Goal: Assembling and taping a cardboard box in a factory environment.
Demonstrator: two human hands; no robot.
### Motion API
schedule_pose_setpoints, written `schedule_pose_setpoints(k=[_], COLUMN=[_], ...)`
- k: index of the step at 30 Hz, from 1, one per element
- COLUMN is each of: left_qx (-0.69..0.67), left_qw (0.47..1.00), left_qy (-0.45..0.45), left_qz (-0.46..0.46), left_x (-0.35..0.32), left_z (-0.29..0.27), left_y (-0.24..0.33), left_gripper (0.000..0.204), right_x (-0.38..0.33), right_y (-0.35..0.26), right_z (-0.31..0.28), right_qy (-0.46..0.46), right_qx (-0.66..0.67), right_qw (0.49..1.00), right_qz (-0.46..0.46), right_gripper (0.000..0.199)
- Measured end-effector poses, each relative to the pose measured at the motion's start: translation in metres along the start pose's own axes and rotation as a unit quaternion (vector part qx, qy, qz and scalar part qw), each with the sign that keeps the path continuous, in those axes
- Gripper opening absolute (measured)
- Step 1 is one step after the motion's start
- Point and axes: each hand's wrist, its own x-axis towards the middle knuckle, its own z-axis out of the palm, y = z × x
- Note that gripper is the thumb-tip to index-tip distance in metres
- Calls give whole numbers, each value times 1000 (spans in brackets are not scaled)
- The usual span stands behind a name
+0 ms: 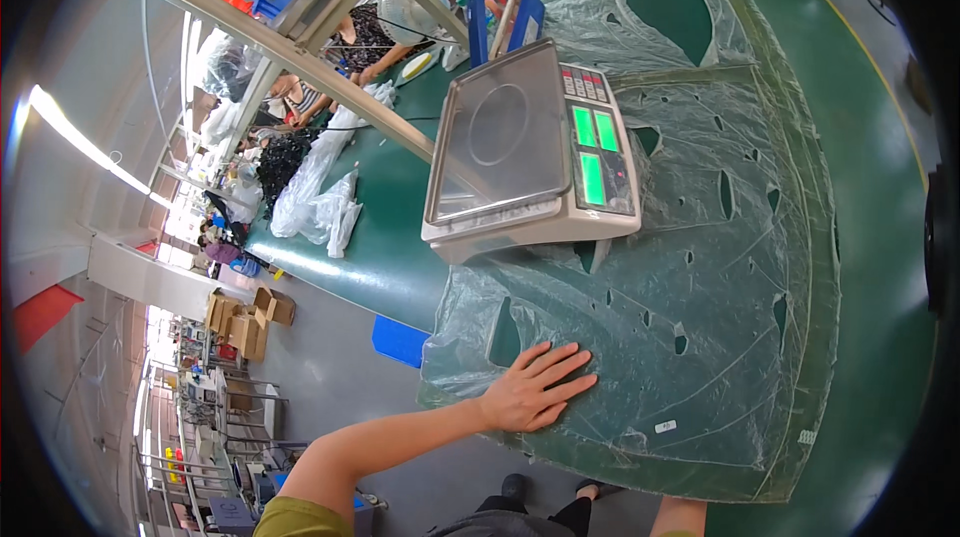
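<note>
At nine o'clock of the table I see crumpled clear plastic bags (318, 195) lying on the green tabletop (385, 237); my left hand (535, 389) lies flat at six o'clock, fingers spread and gripping nothing, palm pressed on the torn clear plastic sheet (720, 267) draping the table. At twelve o'clock from that hand, the digital weighing scale (530, 152) stands on the sheet, steel pan bare, green displays lit; my right hand is out of view, only a forearm (682, 517) shows at five o'clock.
</note>
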Motion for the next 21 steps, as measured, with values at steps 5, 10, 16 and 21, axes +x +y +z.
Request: schedule_pose_setpoints(k=[5, 10, 16, 21], left_qx=[18, 6, 2, 1], left_qw=[1000, 1000, 1000, 999], left_qy=[8, 8, 22, 52], left_qz=[-16, -5, 4, 1], left_x=[-5, -2, 3, -7], left_z=[-4, -2, -1, -1], left_y=[-5, -1, 3, 0], left_gripper=[55, 54, 51, 52], right_x=[-18, -25, -43, -84], right_y=[18, 15, 2, -27], right_z=[-37, -57, -75, -99], right_qy=[-2, -8, -22, -56], right_qx=[-34, -41, -30, -31], right_qw=[999, 999, 999, 998], right_qz=[19, 13, 6, 24], right_gripper=[34, 35, 36, 37])
